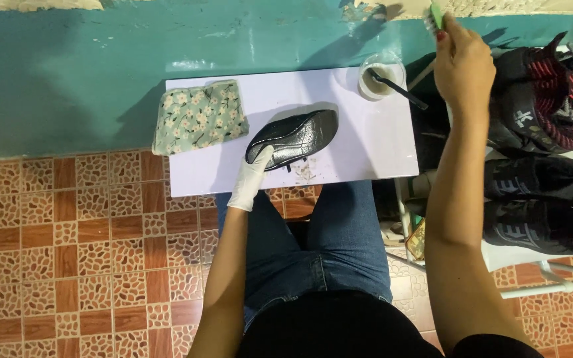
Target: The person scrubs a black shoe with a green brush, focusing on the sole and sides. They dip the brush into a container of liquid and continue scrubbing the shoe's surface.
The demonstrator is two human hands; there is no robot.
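One black leather shoe (294, 137) lies on the white board (366, 146), gripped at its heel by the gloved left hand (250, 180). Raised right hand (462, 66) pinches a green toothbrush (436, 14) above the cup (381, 76); floral cloth (199, 117) lies left.

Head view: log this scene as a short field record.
left hand: white glove, grip on black shoe
right hand: bare, raised, holding green-handled brush
shoe: lying on white board
cloth: floral cloth at the board's left end
cup: clear cup with black stick inside
rack: dark shoes to the right
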